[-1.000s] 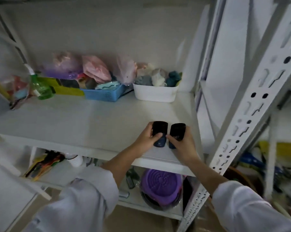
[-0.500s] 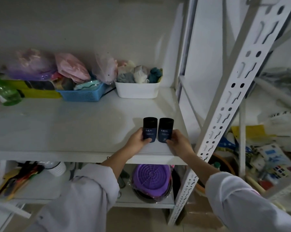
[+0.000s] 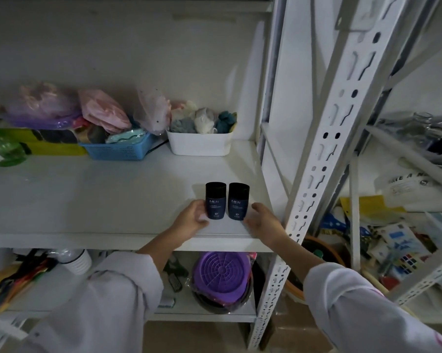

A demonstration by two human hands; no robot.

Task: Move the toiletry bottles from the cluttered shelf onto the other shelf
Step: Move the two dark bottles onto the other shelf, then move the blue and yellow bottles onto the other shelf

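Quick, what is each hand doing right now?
Left hand: open, fingers touching the left dark blue plastic bottle.
Right hand: open, holding nothing, beside the right dark blue plastic bottle.

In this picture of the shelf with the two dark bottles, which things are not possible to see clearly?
Head view only:
- Small print under "MEN" on the two dark blue cylindrical bottles: too small.
- Green transparent plastic bottle: cut off by the left edge.
- Contents of the blue perforated plastic basket: covered by pink bags.
- Left hand fingers touching the bottle or not: unclear.
- Right hand fingertips: hidden behind the hand.
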